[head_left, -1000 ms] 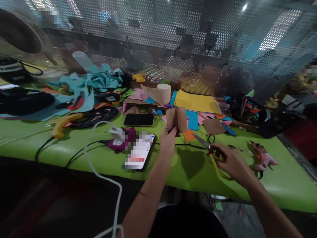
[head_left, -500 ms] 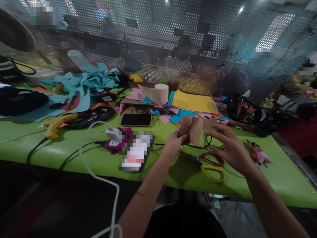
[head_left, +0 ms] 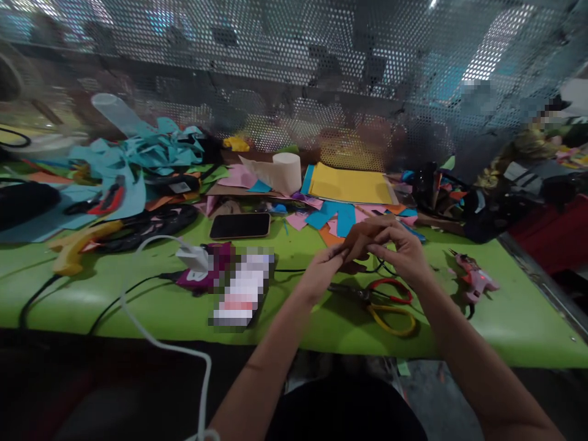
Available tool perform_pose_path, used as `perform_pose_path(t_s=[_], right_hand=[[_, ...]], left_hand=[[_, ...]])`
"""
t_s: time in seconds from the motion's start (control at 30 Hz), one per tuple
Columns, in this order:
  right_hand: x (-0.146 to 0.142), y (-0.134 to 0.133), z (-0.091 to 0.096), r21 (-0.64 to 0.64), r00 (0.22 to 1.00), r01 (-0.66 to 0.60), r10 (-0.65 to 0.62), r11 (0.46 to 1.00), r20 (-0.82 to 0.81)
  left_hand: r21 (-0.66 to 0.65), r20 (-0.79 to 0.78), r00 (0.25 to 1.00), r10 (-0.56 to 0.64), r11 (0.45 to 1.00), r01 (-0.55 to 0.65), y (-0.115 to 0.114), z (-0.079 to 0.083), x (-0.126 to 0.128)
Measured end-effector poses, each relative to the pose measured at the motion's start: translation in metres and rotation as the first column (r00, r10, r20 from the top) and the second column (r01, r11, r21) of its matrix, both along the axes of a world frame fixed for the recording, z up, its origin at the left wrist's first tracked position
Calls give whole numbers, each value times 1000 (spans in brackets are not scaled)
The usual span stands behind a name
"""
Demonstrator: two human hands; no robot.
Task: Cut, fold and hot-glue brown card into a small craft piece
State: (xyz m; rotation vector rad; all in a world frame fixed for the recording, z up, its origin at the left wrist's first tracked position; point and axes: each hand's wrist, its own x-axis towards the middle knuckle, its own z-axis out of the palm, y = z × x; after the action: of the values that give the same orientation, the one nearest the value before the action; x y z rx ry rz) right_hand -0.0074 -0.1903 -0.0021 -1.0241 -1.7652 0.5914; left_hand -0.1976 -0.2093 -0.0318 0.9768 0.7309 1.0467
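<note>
My left hand [head_left: 321, 272] and my right hand [head_left: 399, 248] meet above the green table [head_left: 138, 306], both pinching a small piece of brown paper [head_left: 362, 236]. The left fingers grip its near left edge, the right fingers curl over its right side. Just below the hands lie scissors [head_left: 381, 300] with red and yellow handles, flat on the table and untouched.
A pink glue gun [head_left: 475, 280] lies to the right. A yellow glue gun [head_left: 76, 245], a dark phone [head_left: 240, 225], a charger [head_left: 195, 257] with white cable, a paper roll [head_left: 285, 173], yellow sheets [head_left: 351, 184] and coloured paper scraps crowd the far side. A perforated metal screen stands behind.
My right hand put the scissors down on the table and came up to the brown paper. Both hands now hold it, lower and more folded together than before.
</note>
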Motion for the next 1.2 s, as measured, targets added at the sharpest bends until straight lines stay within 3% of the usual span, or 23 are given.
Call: perform_pose_path(t_s=[0.2, 0.67, 0.83, 1.0, 1.2], right_hand=[[-6, -5, 1, 10, 995, 99, -99, 995, -9], [-10, -7, -2, 7, 982, 185, -185, 983, -36], [-12, -7, -5, -96, 973, 176, -188, 980, -137], [-11, -5, -5, -114, 970, 135, -155, 984, -186], [-9, -7, 3, -178, 999, -3, -6, 984, -49]], left_hand=[[49, -37, 999, -40, 998, 42, -5, 1, -2], [128, -89, 993, -78, 988, 89, 0, -5, 6], [145, -94, 992, -80, 985, 93, -1, -4, 8], [151, -115, 991, -69, 985, 86, 0, -8, 7], [270, -356, 934, -22, 954, 126, 0, -16, 3]])
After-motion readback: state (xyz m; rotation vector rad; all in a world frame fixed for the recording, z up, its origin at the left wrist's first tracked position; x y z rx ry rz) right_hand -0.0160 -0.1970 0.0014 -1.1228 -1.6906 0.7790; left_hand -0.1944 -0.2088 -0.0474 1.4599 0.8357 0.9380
